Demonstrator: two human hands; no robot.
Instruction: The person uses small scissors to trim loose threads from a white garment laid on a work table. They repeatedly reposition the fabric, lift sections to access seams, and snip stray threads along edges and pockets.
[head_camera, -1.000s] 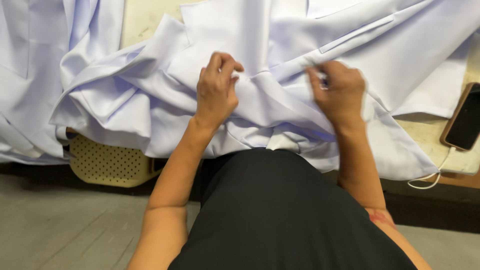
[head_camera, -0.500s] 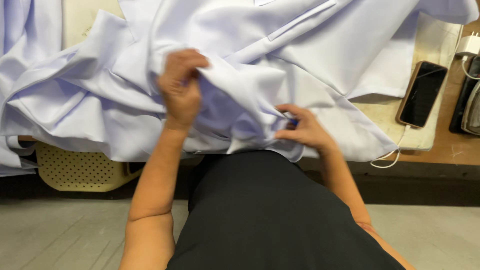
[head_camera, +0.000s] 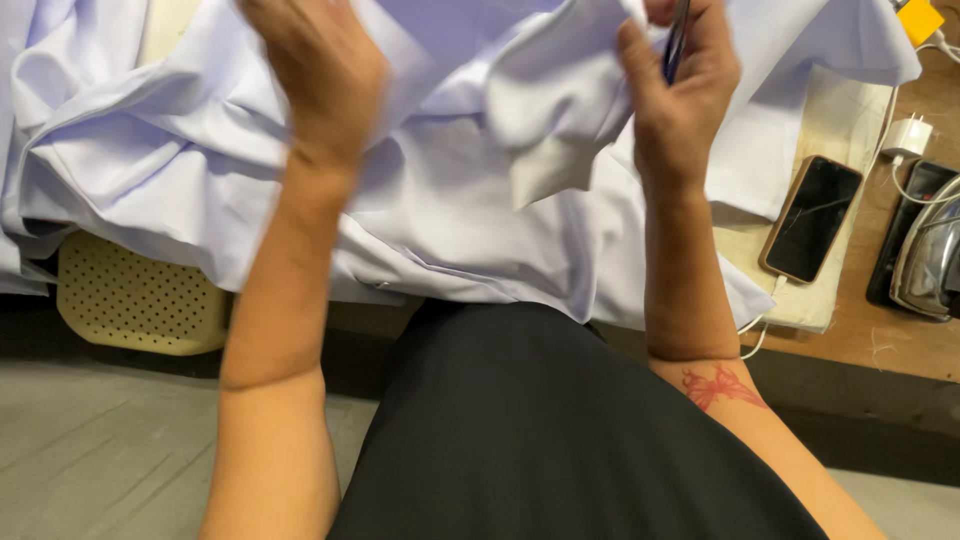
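Lifting: both hands raised, pale lilac-white garment (head_camera: 450, 220) gathered between them, most of it heaped on the worktop (head_camera: 905, 330) below the fingers.
Left hand (head_camera: 315, 75): blurred; seen from the back, fingers curled into the cloth at the top edge; looks like a grasp on a fold, cannot tell for sure.
Right hand (head_camera: 680, 95): fingers (head_camera: 632, 50) pinching a flap of the cloth; a thin dark tool (head_camera: 676, 45) is tucked in the same hand, kind too small to tell.
Doing it well (judgement): keep the flap taut between the two hands, hold the dark tool's tip away from the fabric and the left fingers, let the bulk rest on the worktop so weight does not drag the fold out.
Fabric: thin woven, smooth, matte, creases sharply, soft folds; will slide and bunch easily.
Basket (head_camera: 135, 300): cream plastic, perforated, rounded corner, below the left fingers, partly under the cloth.
Phone (head_camera: 810, 220): flat dark glass slab, right of and below the right fingers, on a cream pad (head_camera: 840, 120), cable attached.
Charger plug (head_camera: 908, 135): small white block, further right.
Worktop: brown wood, scuffed.
Lap: black cloth (head_camera: 560, 430), plain.
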